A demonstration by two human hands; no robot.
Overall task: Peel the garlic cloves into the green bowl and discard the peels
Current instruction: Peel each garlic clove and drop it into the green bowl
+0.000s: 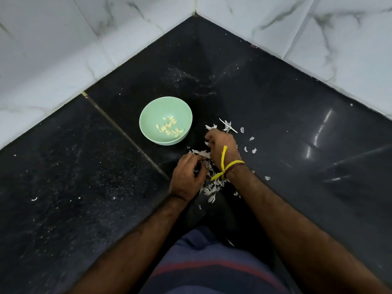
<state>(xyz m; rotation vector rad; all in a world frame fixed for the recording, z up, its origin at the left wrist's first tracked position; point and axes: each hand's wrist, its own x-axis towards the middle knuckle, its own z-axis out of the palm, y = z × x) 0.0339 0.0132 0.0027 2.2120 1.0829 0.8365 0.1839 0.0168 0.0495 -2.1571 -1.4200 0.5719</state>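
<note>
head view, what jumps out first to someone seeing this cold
The pale green bowl stands out on the black counter, left of centre, with peeled garlic cloves in its bottom. Just right of it and nearer the person, white garlic peels lie scattered, and both hands work among them: the left hand and the right hand, whose wrist wears a yellow thread.

Green bowl [148, 115] and peels [209, 188] crowd corner.
</note>
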